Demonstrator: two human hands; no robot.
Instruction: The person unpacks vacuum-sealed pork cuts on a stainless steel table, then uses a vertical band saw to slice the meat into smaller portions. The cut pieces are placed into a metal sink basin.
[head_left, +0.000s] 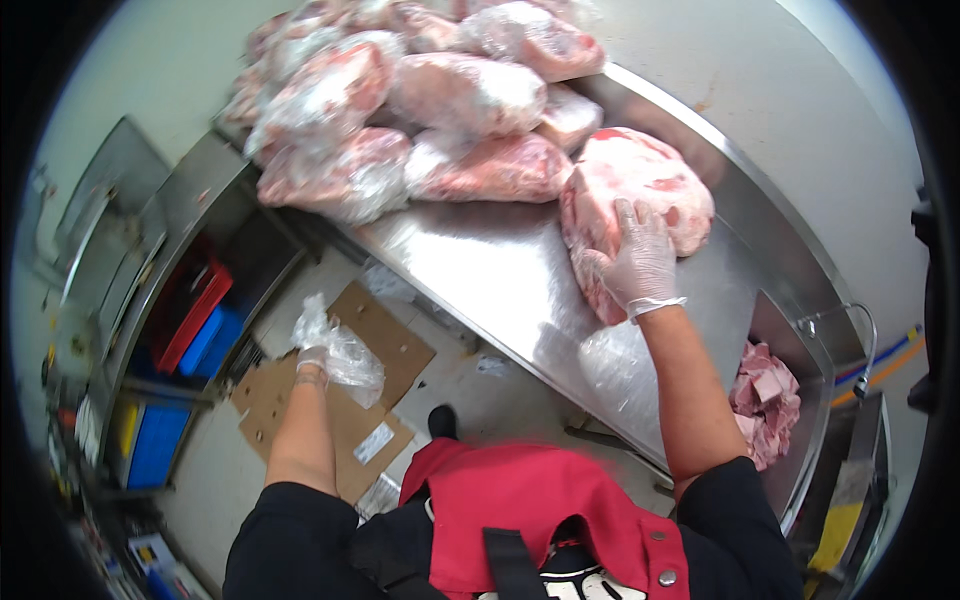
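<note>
My right hand (646, 262), in a thin clear glove, rests with spread fingers on a large unwrapped piece of raw meat (637, 180) on the stainless steel table (465, 262). Out to the left, over the floor, my gloved left hand (313, 358) grips crumpled clear plastic wrap (349, 360). Several plastic-wrapped pieces of meat (469, 94) are piled on the table's far end. Another piece of clear plastic (619, 360) lies on the table beside my right forearm. Cut chunks of meat (766, 397) sit in the sink basin (802, 442) at the right.
Flattened cardboard (382, 322) lies on the tiled floor below my left arm. A metal shelf unit at the left holds a red tray (196, 315) and blue bins (157, 442). A thin faucet (870, 337) stands at the sink's edge. The table has a raised back rim.
</note>
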